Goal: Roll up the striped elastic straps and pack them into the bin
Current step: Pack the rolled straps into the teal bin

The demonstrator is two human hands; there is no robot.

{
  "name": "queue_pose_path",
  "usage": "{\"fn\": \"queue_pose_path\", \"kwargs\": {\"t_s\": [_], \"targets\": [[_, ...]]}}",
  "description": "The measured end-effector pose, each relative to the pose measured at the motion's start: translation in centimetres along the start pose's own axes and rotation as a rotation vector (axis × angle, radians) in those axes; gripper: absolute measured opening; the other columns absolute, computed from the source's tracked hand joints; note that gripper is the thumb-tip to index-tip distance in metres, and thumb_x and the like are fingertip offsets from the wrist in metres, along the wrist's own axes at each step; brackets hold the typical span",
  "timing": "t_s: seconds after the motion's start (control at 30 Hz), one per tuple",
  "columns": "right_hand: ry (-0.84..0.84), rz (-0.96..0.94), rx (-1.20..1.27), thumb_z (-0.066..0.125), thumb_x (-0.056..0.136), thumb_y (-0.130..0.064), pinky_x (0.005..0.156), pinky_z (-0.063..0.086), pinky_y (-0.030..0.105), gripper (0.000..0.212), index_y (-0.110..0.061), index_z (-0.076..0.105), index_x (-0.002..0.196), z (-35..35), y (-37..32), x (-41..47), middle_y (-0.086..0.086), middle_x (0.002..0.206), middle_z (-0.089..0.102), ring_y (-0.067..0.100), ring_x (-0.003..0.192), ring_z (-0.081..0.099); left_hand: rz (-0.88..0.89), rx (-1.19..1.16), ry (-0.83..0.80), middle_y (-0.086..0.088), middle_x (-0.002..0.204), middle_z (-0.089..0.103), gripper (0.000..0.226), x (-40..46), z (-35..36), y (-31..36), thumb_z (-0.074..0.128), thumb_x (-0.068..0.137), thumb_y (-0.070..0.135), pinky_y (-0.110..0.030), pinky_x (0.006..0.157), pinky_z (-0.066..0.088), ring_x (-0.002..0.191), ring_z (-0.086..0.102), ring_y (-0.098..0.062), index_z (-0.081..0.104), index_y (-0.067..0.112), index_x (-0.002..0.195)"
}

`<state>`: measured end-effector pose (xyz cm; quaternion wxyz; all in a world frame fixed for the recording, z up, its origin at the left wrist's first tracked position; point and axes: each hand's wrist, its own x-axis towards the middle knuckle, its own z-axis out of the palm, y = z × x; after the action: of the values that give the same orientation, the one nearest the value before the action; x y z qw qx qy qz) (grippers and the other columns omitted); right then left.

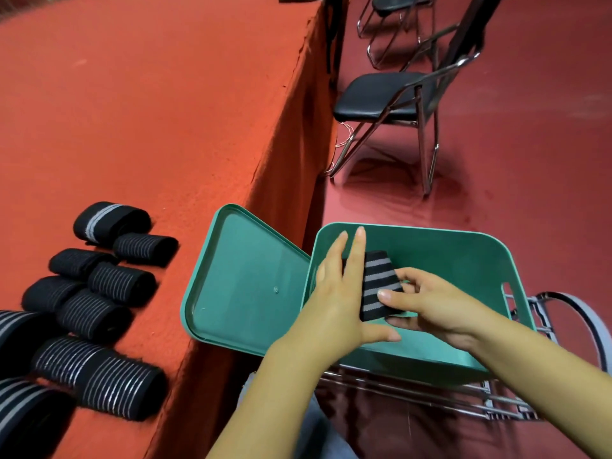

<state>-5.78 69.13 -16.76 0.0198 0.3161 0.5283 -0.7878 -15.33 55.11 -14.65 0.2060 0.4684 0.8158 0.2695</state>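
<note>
From the head camera, both hands meet over a green bin (463, 260) that sits on a metal wire rack (447, 395) to the right of the red tabletop (149, 111). Between them is a rolled strap (377, 283), black with broad grey stripes, held above the bin's interior near its left wall. The left hand (334, 293) lies against the roll's left side with its fingers (359, 246) straight and pointing away from the camera, the thumb stretched out under the roll's near end. The right hand (430, 303) comes in from the right and pinches the near right corner of the roll, thumb on top and the curled fingers below.

A green lid (245, 279) lies upside down, partly on the tabletop's edge and partly overhanging it, with its right corner tucked behind the bin's left wall.

On the left part of the tabletop lies a cluster of other black rolled straps (96, 313), some with thin pale stripes and some with wide grey bands, touching or overlapping one another. The largest, at the left edge, are cut off by the frame.

Beyond the bin, on the dark red floor (530, 144), stands a folding chair (390, 97) with a black seat and chrome legs, close beside the tabletop's draped side. A second chair (394, 8) shows at the top edge.
</note>
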Motion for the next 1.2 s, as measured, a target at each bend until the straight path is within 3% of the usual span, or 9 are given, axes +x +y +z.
{"fn": "queue_pose_path", "kwargs": {"t_s": [0.1, 0.27, 0.4, 0.5, 0.63, 0.83, 0.97, 1.03, 1.2], "targets": [[0.210, 0.052, 0.029, 0.065, 0.088, -0.004, 0.062, 0.055, 0.028, 0.022, -0.013, 0.053, 0.105, -3.4, 0.5, 2.3, 0.002, 0.096, 0.065, 0.013, 0.085, 0.063, -0.029, 0.044, -0.017, 0.013, 0.156, -0.035, 0.127, 0.4, 0.2, 0.0, 0.080, 0.076, 0.047, -0.036, 0.121, 0.013, 0.150, -0.013, -0.014, -0.027, 0.040, 0.145], [0.566, 0.204, 0.116, 0.064, 0.090, -0.003, 0.040, 0.053, 0.024, 0.014, -0.008, 0.051, 0.086, -9.3, 2.1, 6.4, 0.009, 0.088, 0.057, 0.017, 0.073, 0.055, -0.096, 0.064, -0.049, 0.013, 0.158, -0.031, 0.106, 0.1, 1.2, -1.8, 0.065, 0.087, 0.052, -0.037, 0.120, 0.015, 0.151, -0.006, -0.017, -0.016, 0.037, 0.152], [0.704, 0.295, -0.043, 0.066, 0.088, -0.002, 0.030, 0.046, 0.023, 0.018, -0.004, 0.051, 0.099, -11.0, 4.3, 9.0, 0.017, 0.095, 0.055, 0.022, 0.067, 0.052, -0.136, 0.043, -0.109, 0.013, 0.158, -0.030, 0.102, -0.2, 2.1, -2.2, 0.063, 0.089, 0.052, -0.038, 0.118, 0.020, 0.151, -0.002, -0.017, -0.026, 0.048, 0.140], [0.699, 0.349, -0.078, 0.065, 0.089, -0.002, 0.031, 0.046, 0.022, 0.016, -0.003, 0.050, 0.086, -11.3, 5.2, 10.1, 0.013, 0.089, 0.055, 0.021, 0.071, 0.052, -0.142, 0.037, -0.099, 0.013, 0.159, -0.029, 0.101, -0.4, 2.3, -2.8, 0.063, 0.089, 0.052, -0.039, 0.120, 0.023, 0.151, 0.001, -0.016, -0.028, 0.051, 0.132], [0.641, 0.358, -0.094, 0.065, 0.089, -0.003, 0.053, 0.052, 0.030, 0.024, -0.007, 0.044, 0.100, -11.0, 6.6, 11.2, 0.014, 0.110, 0.051, 0.026, 0.097, 0.051, -0.152, 0.028, -0.095, 0.013, 0.158, -0.029, 0.101, -0.4, 2.4, -3.1, 0.063, 0.089, 0.052, -0.039, 0.121, 0.021, 0.151, 0.000, -0.014, -0.029, 0.053, 0.131], [0.523, 0.388, -0.100, 0.063, 0.093, -0.014, 0.083, 0.052, 0.039, 0.028, -0.010, 0.047, 0.115, -11.8, 7.7, 11.6, 0.011, 0.123, 0.053, 0.024, 0.104, 0.050, -0.155, 0.022, -0.098, 0.014, 0.158, -0.030, 0.101, -0.4, 2.9, -3.3, 0.063, 0.089, 0.052, -0.037, 0.120, 0.020, 0.151, -0.001, -0.013, -0.027, 0.052, 0.135], [0.452, 0.421, -0.074, 0.064, 0.092, -0.016, 0.065, 0.053, 0.031, 0.030, -0.012, 0.048, 0.117, -11.8, 7.9, 11.4, 0.009, 0.130, 0.053, 0.023, 0.108, 0.052, -0.147, 0.006, -0.105, 0.015, 0.158, -0.030, 0.099, -0.5, 3.4, -3.1, 0.062, 0.090, 0.051, -0.034, 0.118, 0.022, 0.151, -0.001, -0.013, -0.025, 0.052, 0.137], [0.468, 0.384, -0.091, 0.065, 0.092, -0.018, 0.071, 0.051, 0.033, 0.039, -0.011, 0.047, 0.125, -11.7, 8.6, 11.9, 0.009, 0.131, 0.054, 0.023, 0.107, 0.052, -0.152, 0.005, -0.108, 0.015, 0.158, -0.030, 0.098, -0.5, 3.5, -3.0, 0.062, 0.090, 0.051, -0.034, 0.117, 0.023, 0.151, 0.000, -0.013, -0.024, 0.052, 0.137], [0.637, 0.337, -0.594, 0.068, 0.087, -0.041, 0.101, 0.042, 0.040, 0.069, -0.003, 0.043, 0.138, -11.3, 8.5, 11.9, 0.019, 0.139, 0.049, 0.034, 0.124, 0.049, -0.141, 0.024, -0.082, 0.012, 0.159, -0.029, 0.101, -0.5, 3.2, -3.0, 0.063, 0.090, 0.050, -0.035, 0.119, 0.022, 0.151, -0.001, -0.014, -0.024, 0.048, 0.139]]}}
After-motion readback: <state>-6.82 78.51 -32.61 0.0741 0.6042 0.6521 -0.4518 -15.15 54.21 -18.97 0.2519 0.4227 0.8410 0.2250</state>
